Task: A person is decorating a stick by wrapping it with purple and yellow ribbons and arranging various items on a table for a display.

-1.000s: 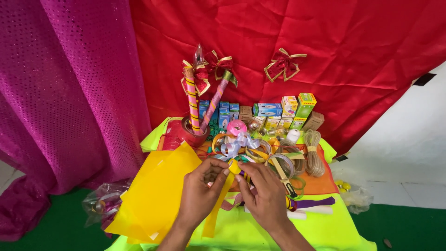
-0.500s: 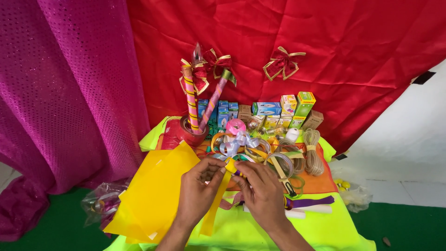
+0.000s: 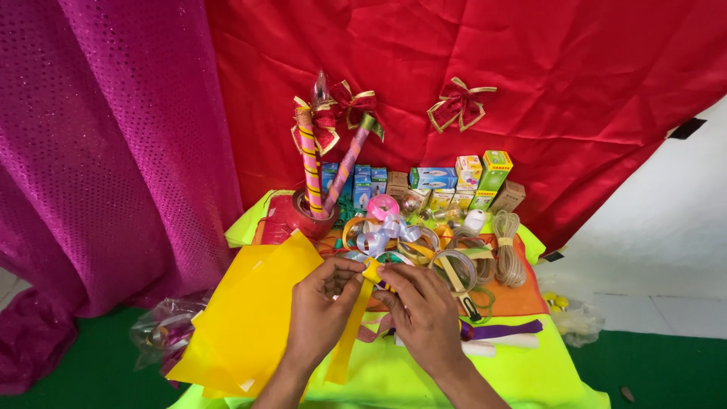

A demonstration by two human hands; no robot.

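My left hand (image 3: 322,307) and my right hand (image 3: 420,310) meet over the table and both pinch a yellow ribbon (image 3: 351,333). Its top end is folded into a small loop between my fingertips, and the rest hangs down toward the neon yellow-green tablecloth (image 3: 394,375). A large sheet of yellow paper (image 3: 254,310) lies just left of my left hand. Behind my fingers sits a tangle of coloured ribbon coils (image 3: 401,238).
A red pot (image 3: 303,220) holds wrapped sticks (image 3: 309,163) topped with red bows. Small boxes (image 3: 454,185) line the back edge. Twine coils (image 3: 507,254) lie right, a purple ribbon (image 3: 503,329) near my right wrist. Red and pink cloth hangs behind; a plastic bag (image 3: 159,333) sits lower left.
My fingers have shifted slightly on the yellow ribbon, tightening the small fold at its top. The hands stay in the same place.
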